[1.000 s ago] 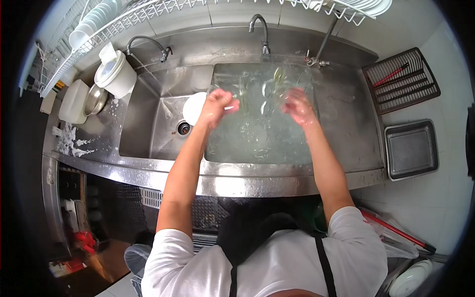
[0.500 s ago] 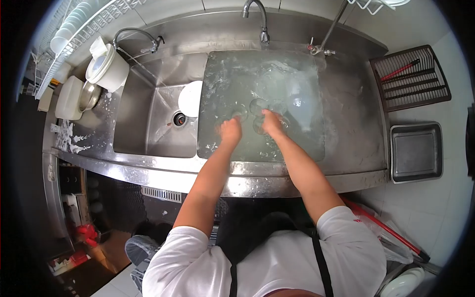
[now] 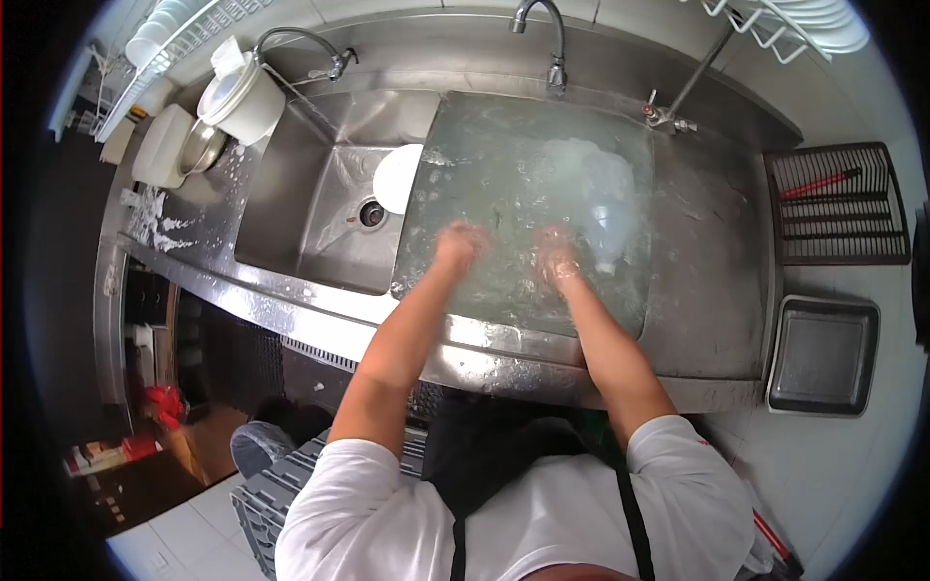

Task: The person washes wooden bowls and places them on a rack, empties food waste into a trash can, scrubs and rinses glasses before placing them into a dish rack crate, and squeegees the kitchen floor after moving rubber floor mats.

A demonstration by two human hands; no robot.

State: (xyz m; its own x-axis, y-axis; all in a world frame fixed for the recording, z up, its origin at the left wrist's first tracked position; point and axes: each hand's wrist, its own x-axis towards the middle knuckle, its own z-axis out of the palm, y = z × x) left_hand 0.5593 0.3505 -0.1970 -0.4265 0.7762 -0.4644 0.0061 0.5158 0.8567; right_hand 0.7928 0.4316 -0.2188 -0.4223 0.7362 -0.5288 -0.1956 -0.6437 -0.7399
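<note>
Cloudy water fills the right basin (image 3: 523, 155) of the steel sink. In its left part, my left hand (image 3: 461, 244) is at the water, its fingers blurred. My right hand (image 3: 555, 257) is partly under the surface near the middle, and its fingers are smeared by water and motion. Whether either hand holds anything cannot be made out. To the right of my right hand, a pale bluish object (image 3: 605, 223) lies under the water. A white plate (image 3: 395, 179) rests in the left basin (image 3: 315, 213), against the wall between the basins.
Two faucets (image 3: 556, 68) stand behind the basins. A white bucket (image 3: 242, 102), a white container (image 3: 163, 147) and a metal bowl (image 3: 201, 148) are at the left. On the right are a dark slatted rack (image 3: 841, 208) and a metal tray (image 3: 824, 354). Dish racks hang above.
Both hands have gone down from above the water into it. The round clear glasses seen near them half a second ago no longer show clearly. The view has shifted and tilted.
</note>
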